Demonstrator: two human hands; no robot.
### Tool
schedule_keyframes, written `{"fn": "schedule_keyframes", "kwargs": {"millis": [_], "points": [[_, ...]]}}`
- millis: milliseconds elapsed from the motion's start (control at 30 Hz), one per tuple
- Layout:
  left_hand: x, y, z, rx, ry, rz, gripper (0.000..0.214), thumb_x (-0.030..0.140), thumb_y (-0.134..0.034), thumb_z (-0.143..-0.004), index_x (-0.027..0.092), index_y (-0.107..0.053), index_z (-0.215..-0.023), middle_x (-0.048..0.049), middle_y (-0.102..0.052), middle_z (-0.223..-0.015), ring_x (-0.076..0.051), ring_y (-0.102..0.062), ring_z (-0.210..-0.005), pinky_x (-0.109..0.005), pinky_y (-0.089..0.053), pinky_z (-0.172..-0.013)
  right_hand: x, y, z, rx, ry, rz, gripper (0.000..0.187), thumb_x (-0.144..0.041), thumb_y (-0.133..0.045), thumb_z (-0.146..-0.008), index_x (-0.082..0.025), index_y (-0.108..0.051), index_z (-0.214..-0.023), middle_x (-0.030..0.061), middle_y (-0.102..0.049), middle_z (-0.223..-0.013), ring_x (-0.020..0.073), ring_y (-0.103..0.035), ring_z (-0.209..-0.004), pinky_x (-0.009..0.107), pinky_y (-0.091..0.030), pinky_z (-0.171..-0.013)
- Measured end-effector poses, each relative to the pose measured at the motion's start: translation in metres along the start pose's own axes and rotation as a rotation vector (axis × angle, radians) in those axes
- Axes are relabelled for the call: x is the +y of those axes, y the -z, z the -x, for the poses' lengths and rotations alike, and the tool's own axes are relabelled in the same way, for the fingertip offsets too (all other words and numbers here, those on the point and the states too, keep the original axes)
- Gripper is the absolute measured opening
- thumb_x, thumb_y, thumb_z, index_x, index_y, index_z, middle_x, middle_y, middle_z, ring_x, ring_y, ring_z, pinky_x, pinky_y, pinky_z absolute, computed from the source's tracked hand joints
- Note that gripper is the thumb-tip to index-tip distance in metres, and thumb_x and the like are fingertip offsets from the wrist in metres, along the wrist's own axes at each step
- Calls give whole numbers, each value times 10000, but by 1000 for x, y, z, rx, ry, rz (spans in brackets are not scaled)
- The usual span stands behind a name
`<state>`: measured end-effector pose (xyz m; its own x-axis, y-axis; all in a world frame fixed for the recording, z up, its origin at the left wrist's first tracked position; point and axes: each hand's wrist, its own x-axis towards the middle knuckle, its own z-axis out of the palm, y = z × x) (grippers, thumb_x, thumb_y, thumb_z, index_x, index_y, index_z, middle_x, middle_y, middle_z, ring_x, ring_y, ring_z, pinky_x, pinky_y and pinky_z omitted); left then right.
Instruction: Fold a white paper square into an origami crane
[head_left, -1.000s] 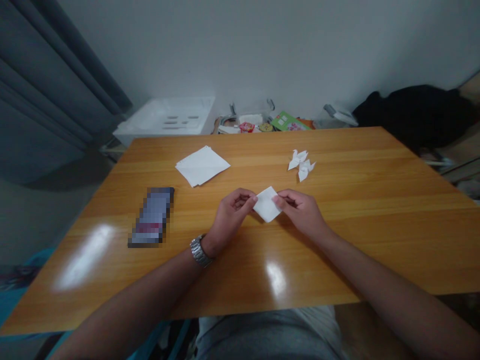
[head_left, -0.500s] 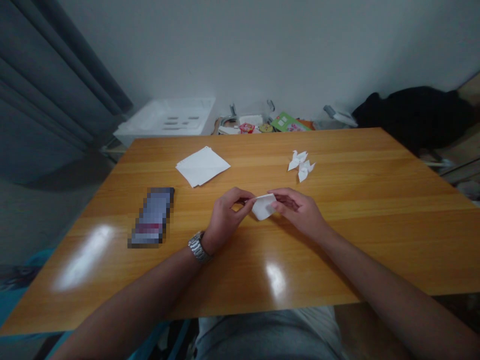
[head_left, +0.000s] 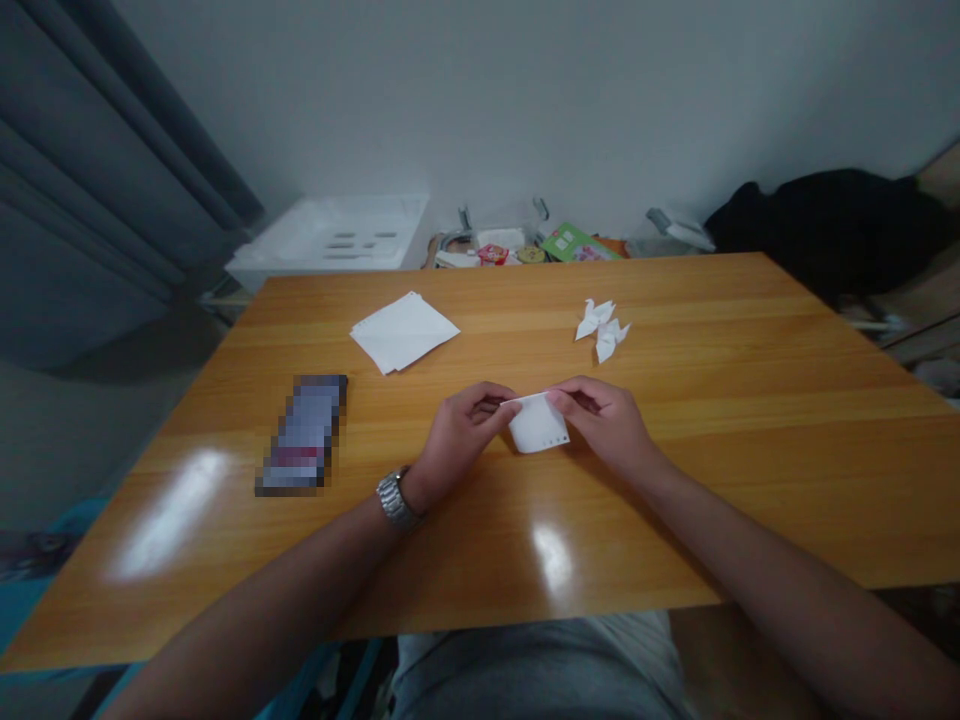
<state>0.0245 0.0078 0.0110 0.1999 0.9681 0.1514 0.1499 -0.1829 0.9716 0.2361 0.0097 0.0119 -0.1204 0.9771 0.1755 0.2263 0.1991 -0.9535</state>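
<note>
Between my hands, a small folded piece of white paper [head_left: 538, 425] is held a little above the wooden table [head_left: 480, 540]. A row of small dark marks runs along its lower right edge. My left hand [head_left: 466, 430] pinches its upper left corner between thumb and fingers. At the upper right corner, my right hand [head_left: 606, 420] grips it with the thumb on the near face. Beyond my right hand lie two white folded paper cranes [head_left: 596, 318], close together. A stack of white paper sheets [head_left: 405, 334] rests farther back on the left.
A phone [head_left: 306, 435] with a blurred screen lies left of my left hand. Behind the table's far edge are a white tray-like piece [head_left: 330, 235], a green booklet [head_left: 577, 243] and assorted small items. Black cloth [head_left: 825, 225] is heaped at the right.
The paper now shows a larger face, with the dark marks exposed at its lower right. My right thumb has shifted up to its top corner, and both hands stay close together.
</note>
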Motion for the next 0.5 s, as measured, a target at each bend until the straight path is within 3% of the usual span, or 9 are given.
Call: {"fn": "schedule_keyframes", "kwargs": {"millis": [133,267,500], "points": [[-4,-3,1,-15,123,163,309,464,-703,-867,159,-739,-903,-67,-748,-907,-190,-686,-830,-302,-572,-775,-1,1,-2,62,-9,-1,252,-451,-701,-862,-203,-742,-843,38,-748,-816,189,-672,-743,296,-542,-682],[-7,-3,2,-2,124,235,329,481,-680,-884,158,-723,-928,-65,-723,-926,-181,-661,-844,-295,-558,-775,-1,-2,-2,38,-21,-29,270,-466,-702,-857,-199,-736,-847,41,-747,-824,192,-674,-759,308,-549,-716],[1,0,-1,65,-11,-3,289,437,-625,-922,162,-654,-839,-16,-628,-780,-135,-566,-722,-219,-463,-634,5,-7,0,-62,-35,-58,248,-441,-683,-877,-196,-722,-889,38,-745,-861,188,-675,-789,302,-541,-743]]}}
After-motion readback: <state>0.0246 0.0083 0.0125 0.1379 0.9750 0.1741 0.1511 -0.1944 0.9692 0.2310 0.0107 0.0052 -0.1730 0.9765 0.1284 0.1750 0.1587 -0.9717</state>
